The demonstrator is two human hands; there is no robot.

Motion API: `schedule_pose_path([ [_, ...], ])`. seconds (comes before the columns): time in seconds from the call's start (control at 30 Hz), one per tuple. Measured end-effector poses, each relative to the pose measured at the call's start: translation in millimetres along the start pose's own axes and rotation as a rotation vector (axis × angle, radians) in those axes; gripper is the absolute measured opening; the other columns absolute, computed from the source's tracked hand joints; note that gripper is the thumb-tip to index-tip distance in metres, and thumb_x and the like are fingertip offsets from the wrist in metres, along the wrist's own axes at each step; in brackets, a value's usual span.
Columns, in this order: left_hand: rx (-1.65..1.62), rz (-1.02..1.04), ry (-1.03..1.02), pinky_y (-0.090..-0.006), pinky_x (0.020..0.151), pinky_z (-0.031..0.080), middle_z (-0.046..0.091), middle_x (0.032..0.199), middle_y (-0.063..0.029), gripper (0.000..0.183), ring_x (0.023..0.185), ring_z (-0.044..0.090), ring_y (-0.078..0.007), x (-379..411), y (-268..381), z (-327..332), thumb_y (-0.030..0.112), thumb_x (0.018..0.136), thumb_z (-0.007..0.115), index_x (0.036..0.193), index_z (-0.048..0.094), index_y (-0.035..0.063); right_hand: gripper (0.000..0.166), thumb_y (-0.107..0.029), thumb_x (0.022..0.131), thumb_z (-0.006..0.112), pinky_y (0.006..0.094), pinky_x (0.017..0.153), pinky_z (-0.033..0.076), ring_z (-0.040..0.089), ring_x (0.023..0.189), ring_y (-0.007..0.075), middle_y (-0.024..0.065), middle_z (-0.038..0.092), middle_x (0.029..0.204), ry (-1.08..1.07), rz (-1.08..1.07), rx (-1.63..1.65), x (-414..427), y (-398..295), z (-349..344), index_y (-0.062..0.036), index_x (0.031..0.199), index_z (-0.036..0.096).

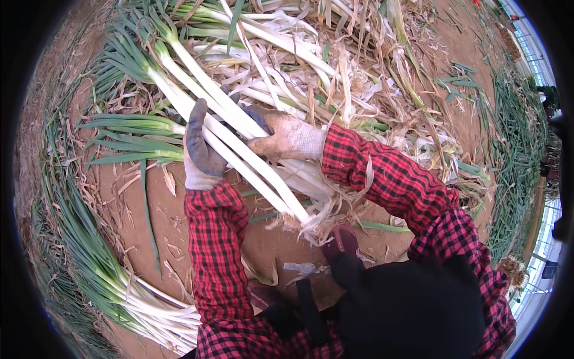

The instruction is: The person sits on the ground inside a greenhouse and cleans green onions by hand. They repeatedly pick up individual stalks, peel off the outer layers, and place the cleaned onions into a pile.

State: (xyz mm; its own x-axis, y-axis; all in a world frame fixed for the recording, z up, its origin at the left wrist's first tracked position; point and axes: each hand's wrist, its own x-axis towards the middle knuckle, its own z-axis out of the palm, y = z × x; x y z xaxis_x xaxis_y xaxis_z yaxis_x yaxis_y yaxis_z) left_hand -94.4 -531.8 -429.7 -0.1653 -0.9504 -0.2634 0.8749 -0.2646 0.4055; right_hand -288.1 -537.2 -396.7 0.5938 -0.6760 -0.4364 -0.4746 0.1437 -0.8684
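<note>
My left hand (202, 146), in a grey-palmed knit work glove, is closed around long white-stemmed green onions (264, 167). They slant across in front of me, green leaves at upper left and roots (314, 226) towards my feet. My right hand (282, 134), in a soiled glove of the same kind, grips more onion stems (215, 92) just beside the left. Its fingers are partly hidden behind the stems. Beneath the right wrist lie further pale stalks (302, 179), with dry, frayed skins about their root ends.
A heap of untrimmed onions and dry husks (350, 80) spreads beyond my hands. Bundled onions (148, 309) lie at lower left on brown soil (134, 202). Cut green leaves (515, 166) line the right side. My dark shoe (339, 242) is near the roots.
</note>
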Motion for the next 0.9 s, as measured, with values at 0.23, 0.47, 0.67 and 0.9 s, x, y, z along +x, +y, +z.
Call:
schedule_pose_path([
  [0.23,0.294,0.084,0.071,-0.0383,0.079,0.058,0.062,0.099,-0.0114,0.04,0.085,0.064,-0.0245,15.9,14.1,6.7,0.029,0.093,0.061,0.116,0.052,-0.0025,0.054,-0.04,0.08,0.069,0.0334,0.086,0.048,0.06,0.097,0.0196,0.0124,0.065,0.106,-0.165,0.015,0.067,-61.6,35.5,-7.8,-0.0041,0.118,0.057],
  [0.47,0.411,0.188,0.168,-0.0406,0.082,0.057,0.062,0.092,-0.013,0.039,0.083,0.064,-0.0247,21.7,8.2,19.4,0.028,0.092,0.063,0.111,0.054,-0.0052,0.053,-0.033,0.086,0.065,0.0286,0.081,0.046,0.056,0.091,0.0134,0.007,0.062,0.101,-0.336,0.129,0.139,-111.4,1.6,-47.9,-0.0033,0.127,0.05],
  [0.67,0.219,0.085,0.14,-0.0523,0.092,0.052,0.062,0.092,-0.0105,0.031,0.084,0.063,-0.0231,36.3,37.1,-1.7,0.024,0.09,0.065,0.109,0.053,0.0036,0.047,-0.036,0.089,0.064,0.0232,0.061,0.043,0.05,0.073,0.0049,0.0001,0.059,0.086,-0.238,0.19,0.212,-146.3,4.5,-50.4,-0.002,0.12,0.055],
  [0.9,0.026,0.028,0.018,-0.0552,0.099,0.046,0.06,0.112,-0.0203,0.036,0.103,0.061,-0.0325,39.3,38.7,23.6,0.02,0.092,0.061,0.122,0.051,0.0027,0.037,-0.033,0.089,0.062,0.0241,0.058,0.043,0.052,0.067,0.0074,0.0013,0.06,0.083,0.066,0.019,0.314,-120.4,-18.0,-28.6,-0.0023,0.109,0.061],
])
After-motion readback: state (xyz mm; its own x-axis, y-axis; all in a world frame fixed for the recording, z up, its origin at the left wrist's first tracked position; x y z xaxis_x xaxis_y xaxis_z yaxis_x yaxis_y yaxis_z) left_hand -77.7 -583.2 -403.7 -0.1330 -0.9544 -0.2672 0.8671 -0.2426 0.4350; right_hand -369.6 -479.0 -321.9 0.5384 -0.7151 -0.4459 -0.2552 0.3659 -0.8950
